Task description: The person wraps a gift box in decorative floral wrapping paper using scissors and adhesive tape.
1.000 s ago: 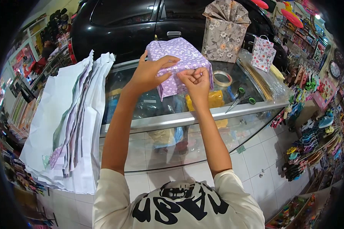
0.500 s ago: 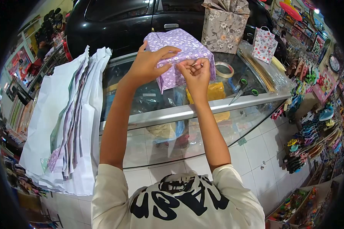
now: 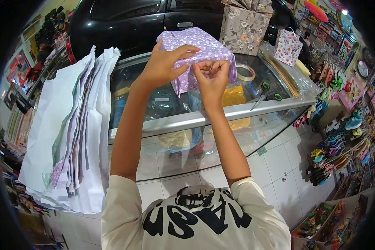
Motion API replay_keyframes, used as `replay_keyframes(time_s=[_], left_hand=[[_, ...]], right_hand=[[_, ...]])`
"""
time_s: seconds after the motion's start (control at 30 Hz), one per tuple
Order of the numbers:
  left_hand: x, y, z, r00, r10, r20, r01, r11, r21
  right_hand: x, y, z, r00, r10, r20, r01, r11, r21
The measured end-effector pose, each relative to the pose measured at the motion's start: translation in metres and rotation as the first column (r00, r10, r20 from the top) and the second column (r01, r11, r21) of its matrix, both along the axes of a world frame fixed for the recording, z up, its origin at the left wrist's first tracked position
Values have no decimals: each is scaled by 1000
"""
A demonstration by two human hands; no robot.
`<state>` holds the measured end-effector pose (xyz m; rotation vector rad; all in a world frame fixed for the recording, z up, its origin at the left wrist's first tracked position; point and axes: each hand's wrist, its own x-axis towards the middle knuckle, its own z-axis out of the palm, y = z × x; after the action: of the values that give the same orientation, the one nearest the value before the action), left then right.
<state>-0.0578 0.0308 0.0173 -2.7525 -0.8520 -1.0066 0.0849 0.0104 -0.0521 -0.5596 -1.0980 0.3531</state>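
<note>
A box covered in purple wrapping paper (image 3: 196, 39) with small white flowers rests on the glass counter. My left hand (image 3: 164, 64) lies on its left front corner, fingers spread over the top and side. At the front edge, my right hand (image 3: 212, 77) has its fingers curled, with thumb and forefinger pinching at the paper; the exact contact is partly hidden by the fingers. Flaps of paper hang down the front of the box. To its right lie a roll of tape (image 3: 245, 73) and scissors with black and green handles (image 3: 266, 87).
A stack of wrapping paper sheets (image 3: 46, 121) hangs over the counter's left side. A tall grey floral bag (image 3: 243, 31) and a small floral bag (image 3: 287, 48) stand at the back right. Behind is a black car (image 3: 125, 29). The counter's metal edge (image 3: 175, 121) runs in front.
Both hands stay at the box in nearly the same places. The right hand's fingers have shifted slightly along the front edge, and the view has moved a little.
</note>
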Motion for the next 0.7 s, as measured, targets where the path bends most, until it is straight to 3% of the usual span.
replay_keyframes(time_s=[0.23, 0.53, 0.7], left_hand=[[0, 1, -2, 1000, 20, -13, -19, 999, 32], [1, 0, 0, 998, 54, -32, -53, 998, 29], [2, -1, 0, 998, 57, -40, -56, 998, 23]], right_hand=[[7, -6, 3, 975, -180, 132, 190, 980, -65], [22, -4, 2, 988, -94, 125, 110, 985, -134], [30, -4, 8, 926, -281, 254, 315, 943, -107]])
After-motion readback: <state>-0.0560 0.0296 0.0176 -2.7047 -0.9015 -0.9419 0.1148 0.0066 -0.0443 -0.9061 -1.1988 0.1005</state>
